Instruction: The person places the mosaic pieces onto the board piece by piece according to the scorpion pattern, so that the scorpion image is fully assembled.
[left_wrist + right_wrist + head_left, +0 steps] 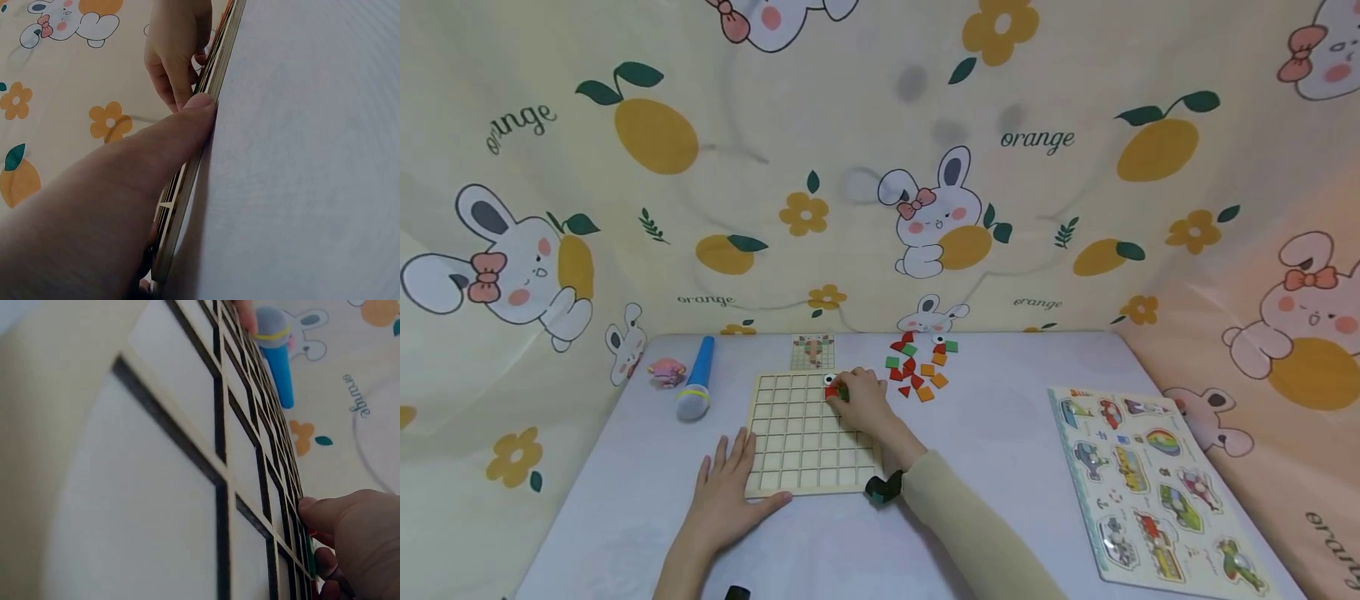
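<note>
The right hand (861,404) pinches a green piece (844,392) over the far right of the board (790,454), by a red piece (831,393) and an eye piece (829,380). The left hand (726,487) is spread, fingers on the board's left edge and thumb at its near edge. The board lies flat on the bench (985,467), its other cells bare where visible. Just beyond it is a card (812,352); far right of that, loose red, green and orange pieces (928,370). Left are a microphone (702,367) and pink toy (666,372); well right, a picture puzzle (1150,492).
</note>
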`<action>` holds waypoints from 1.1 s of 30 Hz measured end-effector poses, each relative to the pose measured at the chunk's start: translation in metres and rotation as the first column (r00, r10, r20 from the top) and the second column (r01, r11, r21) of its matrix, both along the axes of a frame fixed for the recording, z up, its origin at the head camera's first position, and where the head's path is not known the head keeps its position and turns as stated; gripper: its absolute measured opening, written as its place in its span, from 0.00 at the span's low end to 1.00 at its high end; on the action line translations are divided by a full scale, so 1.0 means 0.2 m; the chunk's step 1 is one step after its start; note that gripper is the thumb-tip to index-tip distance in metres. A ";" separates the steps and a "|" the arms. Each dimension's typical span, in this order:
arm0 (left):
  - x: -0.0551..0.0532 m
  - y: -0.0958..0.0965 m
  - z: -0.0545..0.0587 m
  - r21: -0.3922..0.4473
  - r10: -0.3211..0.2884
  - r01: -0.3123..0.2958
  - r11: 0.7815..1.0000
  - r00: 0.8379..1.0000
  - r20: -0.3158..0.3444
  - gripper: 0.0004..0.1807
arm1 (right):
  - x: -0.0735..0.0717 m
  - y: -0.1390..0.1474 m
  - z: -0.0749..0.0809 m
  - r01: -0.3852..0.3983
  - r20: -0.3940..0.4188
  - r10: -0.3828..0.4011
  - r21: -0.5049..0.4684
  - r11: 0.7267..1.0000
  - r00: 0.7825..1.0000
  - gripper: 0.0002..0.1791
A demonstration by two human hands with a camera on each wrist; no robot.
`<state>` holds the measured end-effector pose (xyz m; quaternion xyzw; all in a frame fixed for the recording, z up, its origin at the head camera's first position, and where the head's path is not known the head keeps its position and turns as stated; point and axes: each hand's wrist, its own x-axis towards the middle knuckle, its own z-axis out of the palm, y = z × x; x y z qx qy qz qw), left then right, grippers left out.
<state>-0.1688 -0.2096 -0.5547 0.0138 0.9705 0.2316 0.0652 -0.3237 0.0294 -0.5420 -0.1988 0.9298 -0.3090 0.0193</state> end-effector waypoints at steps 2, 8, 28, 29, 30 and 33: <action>0.00 0.00 0.00 -0.006 0.001 -0.001 1.000 1.000 -0.003 0.70 | 0.00 0.00 -0.01 0.011 0.010 -0.011 -0.015 1.000 1.000 0.15; -0.01 0.00 -0.01 -0.002 0.010 -0.010 1.000 1.000 -0.028 0.70 | -0.01 0.00 -0.03 0.030 -0.005 -0.031 -0.055 0.998 1.000 0.13; 0.00 0.00 -0.01 0.009 0.003 -0.003 1.000 1.000 -0.026 0.70 | 0.00 -0.02 -0.03 0.056 -0.064 -0.056 -0.008 0.998 0.996 0.12; 0.00 0.00 -0.01 0.011 0.002 -0.002 1.000 0.999 -0.033 0.70 | 0.00 -0.01 -0.03 0.051 -0.075 -0.052 -0.009 0.999 0.996 0.13; 0.00 0.00 -0.01 0.011 0.001 0.000 1.000 0.999 -0.036 0.70 | 0.01 -0.01 -0.02 0.046 -0.086 -0.047 -0.018 0.999 0.995 0.14; 0.00 0.00 -0.02 0.011 -0.001 0.002 1.000 0.999 -0.048 0.70 | 0.01 0.03 0.02 0.031 -0.117 -0.037 -0.049 0.998 0.992 0.16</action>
